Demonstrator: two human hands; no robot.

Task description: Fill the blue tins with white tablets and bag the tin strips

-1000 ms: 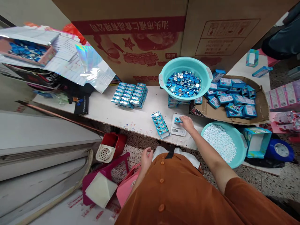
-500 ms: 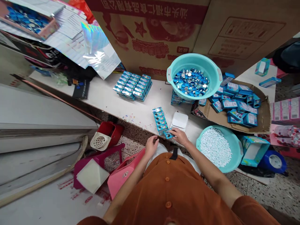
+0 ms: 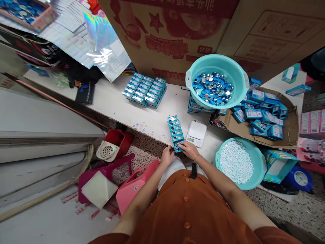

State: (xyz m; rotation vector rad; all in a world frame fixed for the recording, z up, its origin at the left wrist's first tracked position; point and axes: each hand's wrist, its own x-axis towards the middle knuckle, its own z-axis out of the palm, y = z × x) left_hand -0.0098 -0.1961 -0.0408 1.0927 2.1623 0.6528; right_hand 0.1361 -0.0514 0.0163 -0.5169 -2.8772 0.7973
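My right hand [image 3: 190, 150] grips the right end of a small blue box [image 3: 178, 146] with a dark round window, at the near end of a row of matching small boxes [image 3: 175, 128] on the white table. Just left of that box, at the table's edge, is my left hand [image 3: 167, 156]. Its fingers are bent, thumb and forefinger apart, and I see nothing between them. A white digital scale [image 3: 197, 130] lies right of the row, beside my right hand.
Stacked small boxes [image 3: 144, 88] stand further back. A teal basin [image 3: 215, 61] holds blue and silver caps; another basin [image 3: 262, 166] holds white tablets. Blue boxes fill a cut cardboard tray [image 3: 236, 135]. A large carton [image 3: 165, 30] rises behind. A pink chair [image 3: 132, 189] stands below left.
My left hand has come closer to the small box. My right hand has shifted off the scale's front, uncovering its display, and the box has moved against the row's near end.
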